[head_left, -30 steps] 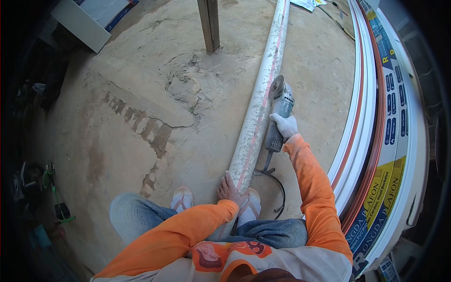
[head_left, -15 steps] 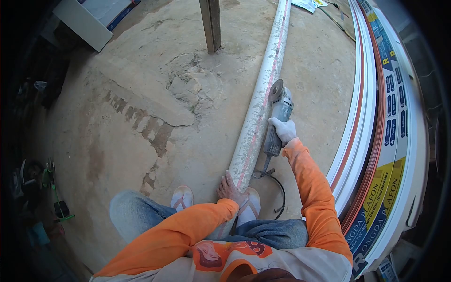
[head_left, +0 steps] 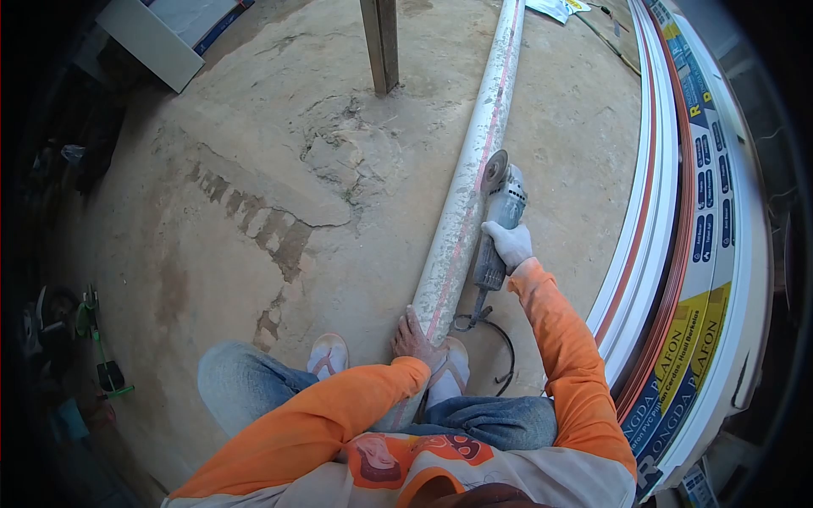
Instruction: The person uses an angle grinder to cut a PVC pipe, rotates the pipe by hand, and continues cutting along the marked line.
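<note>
On the concrete floor, the bare left hand lies unclenched, fingers spread, pressing the near end of the pipe, which runs away up the frame. Right of it, the gloved right hand grips the grinder, its disc at the pipe's red line. This looks like a cut along that line; advancing calls for 1 steady push and a pinned pipe. Panels are stacked far right.

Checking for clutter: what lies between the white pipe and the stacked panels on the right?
Head view: the angle grinder in the gloved right hand, its black cord, otherwise bare concrete floor.
</note>
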Demonstrator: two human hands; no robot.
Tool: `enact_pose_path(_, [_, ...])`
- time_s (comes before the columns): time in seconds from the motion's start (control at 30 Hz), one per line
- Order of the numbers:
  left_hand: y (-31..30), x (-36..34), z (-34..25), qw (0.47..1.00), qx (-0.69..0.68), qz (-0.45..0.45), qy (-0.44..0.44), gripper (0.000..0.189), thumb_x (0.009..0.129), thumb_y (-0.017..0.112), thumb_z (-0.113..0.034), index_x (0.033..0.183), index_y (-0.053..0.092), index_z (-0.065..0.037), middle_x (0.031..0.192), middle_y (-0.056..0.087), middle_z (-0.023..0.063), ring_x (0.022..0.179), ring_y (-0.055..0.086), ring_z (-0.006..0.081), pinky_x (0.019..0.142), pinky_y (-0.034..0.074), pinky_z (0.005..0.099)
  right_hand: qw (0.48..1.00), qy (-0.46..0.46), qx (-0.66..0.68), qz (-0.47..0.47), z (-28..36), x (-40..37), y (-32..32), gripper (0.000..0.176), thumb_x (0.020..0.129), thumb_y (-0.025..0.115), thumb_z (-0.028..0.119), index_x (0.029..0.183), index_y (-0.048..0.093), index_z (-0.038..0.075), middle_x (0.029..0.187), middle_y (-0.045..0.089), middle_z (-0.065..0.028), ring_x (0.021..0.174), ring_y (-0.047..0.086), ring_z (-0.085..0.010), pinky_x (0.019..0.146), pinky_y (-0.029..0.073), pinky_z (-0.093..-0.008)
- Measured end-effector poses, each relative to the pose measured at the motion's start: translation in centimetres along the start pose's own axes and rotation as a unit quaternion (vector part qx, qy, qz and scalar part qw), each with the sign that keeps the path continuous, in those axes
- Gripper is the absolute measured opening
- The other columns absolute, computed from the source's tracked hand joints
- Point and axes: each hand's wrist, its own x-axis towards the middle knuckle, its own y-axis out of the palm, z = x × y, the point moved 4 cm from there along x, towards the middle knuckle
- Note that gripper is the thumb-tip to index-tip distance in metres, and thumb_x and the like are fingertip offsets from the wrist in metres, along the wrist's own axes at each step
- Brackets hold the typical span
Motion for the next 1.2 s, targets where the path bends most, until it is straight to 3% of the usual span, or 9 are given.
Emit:
enact_pose_path(0.4, [0.2,0.1,0.2,1.000,-0.002,-0.019,0.008,0.108,0.058,0.077,-0.042,0.144,0.020,-0.009,0.130,0.040,0.0221,0.117,0.044,0.0407,0.097,0.035,0.0522,1.000,0.005,-0.001,0.002,-1.2,-1.7,0.3,0.056,0.064,0.073,0.029,0.103,0.060,-0.009,0.090,0.067,-0.0175,0.079,0.066,-0.0250,0.072,0.052,-0.0343])
enact_pose_path(0.47, [0.2,0.0,0.1,1.000,-0.003,-0.026,0.012,0.108,0.058,0.077,-0.042,0.144,0.021,-0.010,0.130,0.041,0.0220,0.117,0.044,0.0407,0.097,0.035,0.0521,0.999,-0.035,-0.005,-0.020,-1.8,-1.4,0.4,0.040,0.070,0.072,0.024,0.092,0.062,-0.008,0.076,0.064,-0.0109,0.060,0.062,-0.0190,0.055,0.051,-0.0329])
enact_pose_path(1.0, [-0.4,-0.1,-0.2,1.000,-0.006,-0.016,0.009,0.106,0.060,0.076,-0.040,0.144,0.021,-0.009,0.130,0.041,0.0231,0.118,0.044,0.0398,0.097,0.035,0.0514,0.999,-0.048,0.021,-0.003,-1.4,-4.2,0.8,0.033,0.072,0.071,0.020,0.090,0.062,-0.006,0.076,0.064,-0.0097,0.062,0.061,-0.0180,0.057,0.050,-0.0329])
enact_pose_path(1.07, [-0.3,0.0,-0.1,1.000,-0.008,-0.008,0.005,0.106,0.060,0.076,-0.040,0.144,0.020,-0.009,0.130,0.041,0.0232,0.118,0.044,0.0398,0.097,0.035,0.0514,0.999,-0.027,0.019,0.014,-1.0,-4.8,0.8,0.043,0.066,0.072,0.026,0.094,0.063,-0.006,0.081,0.067,-0.0139,0.072,0.066,-0.0231,0.067,0.052,-0.0345])
enact_pose_path(1.2, [0.1,-0.1,0.1,1.000,0.003,-0.016,0.010,0.107,0.060,0.077,-0.039,0.145,0.019,-0.009,0.130,0.041,0.0231,0.117,0.044,0.0398,0.097,0.035,0.0514,1.000,-0.019,0.010,0.011,-1.3,-5.1,0.7,0.043,0.066,0.073,0.027,0.091,0.064,-0.006,0.078,0.067,-0.0136,0.069,0.066,-0.0235,0.066,0.052,-0.0345])
